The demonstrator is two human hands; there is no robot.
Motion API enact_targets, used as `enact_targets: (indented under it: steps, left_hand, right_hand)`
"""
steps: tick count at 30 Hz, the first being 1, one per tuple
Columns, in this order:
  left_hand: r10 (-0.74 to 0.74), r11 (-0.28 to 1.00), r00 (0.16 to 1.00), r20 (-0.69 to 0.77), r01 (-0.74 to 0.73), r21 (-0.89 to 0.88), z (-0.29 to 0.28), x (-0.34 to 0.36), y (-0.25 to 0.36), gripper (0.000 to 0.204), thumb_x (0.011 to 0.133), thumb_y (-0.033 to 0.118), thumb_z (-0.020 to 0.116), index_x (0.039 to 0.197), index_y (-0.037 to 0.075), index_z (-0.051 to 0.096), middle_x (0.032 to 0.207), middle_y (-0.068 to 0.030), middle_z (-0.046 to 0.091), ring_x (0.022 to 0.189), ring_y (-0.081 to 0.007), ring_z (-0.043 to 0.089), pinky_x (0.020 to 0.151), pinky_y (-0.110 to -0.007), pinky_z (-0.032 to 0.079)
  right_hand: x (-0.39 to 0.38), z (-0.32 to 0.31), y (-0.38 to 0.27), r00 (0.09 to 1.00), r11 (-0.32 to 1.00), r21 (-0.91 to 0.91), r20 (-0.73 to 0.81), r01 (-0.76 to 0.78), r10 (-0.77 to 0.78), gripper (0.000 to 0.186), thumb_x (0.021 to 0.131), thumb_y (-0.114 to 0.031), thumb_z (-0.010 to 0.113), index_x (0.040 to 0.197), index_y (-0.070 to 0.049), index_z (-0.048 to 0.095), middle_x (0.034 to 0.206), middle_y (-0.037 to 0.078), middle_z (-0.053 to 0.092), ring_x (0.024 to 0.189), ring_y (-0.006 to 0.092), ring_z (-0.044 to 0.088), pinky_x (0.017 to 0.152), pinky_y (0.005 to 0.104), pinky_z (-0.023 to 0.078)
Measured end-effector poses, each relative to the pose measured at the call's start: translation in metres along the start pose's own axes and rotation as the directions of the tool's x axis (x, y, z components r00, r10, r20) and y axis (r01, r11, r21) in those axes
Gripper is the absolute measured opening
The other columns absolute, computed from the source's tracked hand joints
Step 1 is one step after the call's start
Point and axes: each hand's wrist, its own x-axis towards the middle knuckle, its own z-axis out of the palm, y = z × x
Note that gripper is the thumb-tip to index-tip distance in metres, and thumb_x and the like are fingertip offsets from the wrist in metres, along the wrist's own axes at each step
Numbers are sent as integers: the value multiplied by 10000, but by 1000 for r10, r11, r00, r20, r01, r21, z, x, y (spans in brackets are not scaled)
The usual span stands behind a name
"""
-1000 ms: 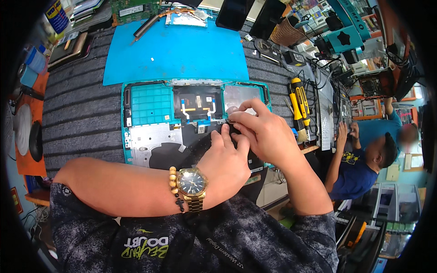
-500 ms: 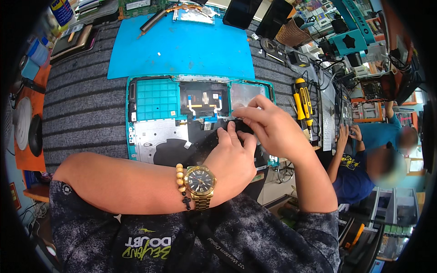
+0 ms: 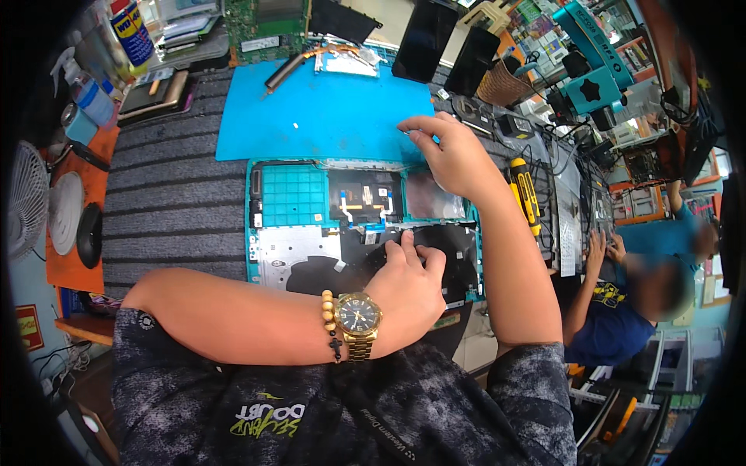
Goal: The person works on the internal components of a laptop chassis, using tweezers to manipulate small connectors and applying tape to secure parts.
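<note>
The right hand [image 3: 458,159] had its thumb and forefinger close together, though I could not tell whether anything small sat between them; the left hand [image 3: 406,291] clasped nothing, its fingers resting on the black sheet [image 3: 361,252] of the teal laptop chassis [image 3: 294,194]. Half a second earlier both hands had met there — now the right was up over the blue mat [image 3: 334,116], which left only the left hand on the chassis and the sheet's right part in plain view.

The chassis lay on a grey ribbed cloth [image 3: 175,213], just on the wearer's side of the mat. A green circuit board [image 3: 268,35] stood past the mat's far edge, and yellow-handled screwdrivers [image 3: 526,194] lay to the right. Around the bench were a fan [image 3: 27,186], a teal microscope stand [image 3: 594,87] and — farther right — a co-worker in a navy shirt [image 3: 614,330].
</note>
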Motion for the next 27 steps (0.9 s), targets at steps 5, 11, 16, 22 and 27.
enact_targets:
  steps: [5,11,16,22,27]
  left_hand:
    - [27,999,1000,0,-27,21,0,0,-2,323,921,269,814,1015,-16,932,1281,-360,701,1296,-666,754,951,-611,597]
    - [28,999,997,68,-30,25,-3,1,-3,477,913,372,891,1068,-80,893,1293,-332,692,1335,-661,723,989,-601,614]
    - [22,999,983,184,-15,-39,-12,3,-8,799,941,549,930,1345,-128,798,1352,-284,691,1416,-597,693,1057,-544,599]
    - [9,997,995,98,-1,-82,-19,-8,-11,863,955,542,935,1514,-79,721,1444,-271,668,1524,-551,636,1184,-552,558]
    - [-76,984,996,46,82,-156,-23,-9,-8,849,928,491,978,1541,-38,722,1685,-333,574,1566,-552,585,1248,-572,539]
  right_hand:
    - [13,3,9,997,999,39,72,-29,26,374,1218,-300,648,1398,-52,862,1321,262,762,1239,457,741,1124,522,592]
    - [12,-21,5,990,995,-20,106,-94,96,408,1221,-322,697,1460,-15,819,1393,242,791,1311,416,754,1133,487,595]
    - [-36,-40,4,988,987,130,-105,-95,109,564,1131,-359,811,1576,-25,713,1463,269,765,1343,430,759,1129,512,610]
    - [-117,-39,50,971,983,118,-178,-141,161,554,1094,-228,841,1582,-25,674,1474,265,756,1358,453,748,1156,521,596]
    - [-143,-17,84,957,993,-60,-280,-102,81,495,1097,-132,802,1555,-33,644,1403,240,725,1295,490,724,1097,539,606]
